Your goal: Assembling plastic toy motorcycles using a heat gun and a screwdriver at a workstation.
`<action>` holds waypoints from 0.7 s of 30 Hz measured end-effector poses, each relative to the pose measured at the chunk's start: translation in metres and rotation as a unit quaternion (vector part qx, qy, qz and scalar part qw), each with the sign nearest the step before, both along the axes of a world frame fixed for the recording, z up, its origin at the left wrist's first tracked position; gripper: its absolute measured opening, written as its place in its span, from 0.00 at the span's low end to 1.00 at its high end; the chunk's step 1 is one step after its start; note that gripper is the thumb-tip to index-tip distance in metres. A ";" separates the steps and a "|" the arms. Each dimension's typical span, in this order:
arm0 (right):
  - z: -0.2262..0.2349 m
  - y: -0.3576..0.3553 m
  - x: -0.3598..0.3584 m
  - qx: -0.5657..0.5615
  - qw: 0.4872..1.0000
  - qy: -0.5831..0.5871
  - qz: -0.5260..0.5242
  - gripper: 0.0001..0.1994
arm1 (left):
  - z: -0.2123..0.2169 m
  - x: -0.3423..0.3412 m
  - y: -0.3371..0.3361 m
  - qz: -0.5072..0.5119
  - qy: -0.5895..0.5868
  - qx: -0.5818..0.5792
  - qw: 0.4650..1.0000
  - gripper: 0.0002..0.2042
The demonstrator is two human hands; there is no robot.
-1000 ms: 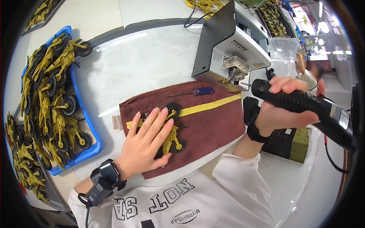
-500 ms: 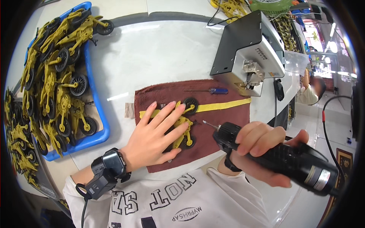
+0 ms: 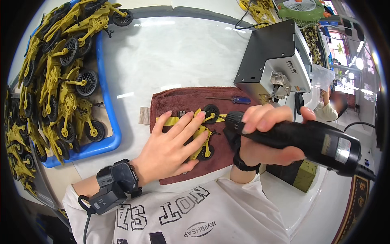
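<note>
My left hand (image 3: 168, 148) lies flat with fingers spread over a yellow toy motorcycle (image 3: 207, 141), pressing it to a brown towel (image 3: 227, 148). Two black wheels of the toy show past my fingertips; much of its body is hidden under the hand. My right hand (image 3: 270, 126) is wrapped round a black electric screwdriver (image 3: 313, 140). The tool is nearly level, its nose pointing left with the bit end close to the upper wheel (image 3: 211, 113). Whether the bit touches the toy I cannot tell.
A blue tray (image 3: 109, 101) heaped with yellow toy motorcycles stands at the left, with more beside it. A blue-handled screwdriver (image 3: 240, 99) lies on the towel's far part. Beyond stands a black-and-white machine (image 3: 266, 53). A green fan (image 3: 300, 10) and another person (image 3: 331, 107) are farther right.
My right hand has brought the electric screwdriver up and left, so its nose is now by the upper wheel. My left hand stays on the toy. The view has shifted slightly.
</note>
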State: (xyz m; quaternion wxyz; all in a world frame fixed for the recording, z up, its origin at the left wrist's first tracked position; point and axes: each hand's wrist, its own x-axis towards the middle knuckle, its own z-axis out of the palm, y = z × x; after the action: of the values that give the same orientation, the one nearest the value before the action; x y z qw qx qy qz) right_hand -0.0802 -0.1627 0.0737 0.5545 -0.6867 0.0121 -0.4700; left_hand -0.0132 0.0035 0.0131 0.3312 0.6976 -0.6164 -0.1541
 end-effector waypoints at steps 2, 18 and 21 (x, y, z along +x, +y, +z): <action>-0.003 -0.002 -0.001 -0.003 1.000 0.012 0.017 0.39 | 0.001 0.000 0.000 0.001 0.006 0.001 1.000 0.31; 0.062 -0.034 -0.040 -0.121 0.983 -0.115 -0.080 0.38 | 0.002 -0.004 -0.007 -0.023 -0.079 0.019 0.996 0.29; 0.069 -0.066 -0.022 -0.086 0.951 -0.089 -0.284 0.37 | 0.002 -0.002 -0.008 -0.033 -0.067 0.012 0.997 0.29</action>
State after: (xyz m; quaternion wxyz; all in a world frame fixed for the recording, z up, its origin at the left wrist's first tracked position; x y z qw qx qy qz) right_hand -0.1019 -0.2287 0.1429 0.3363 -0.6553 0.1166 -0.6663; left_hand -0.0148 -0.0047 0.0148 0.2758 0.6897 -0.6577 -0.1251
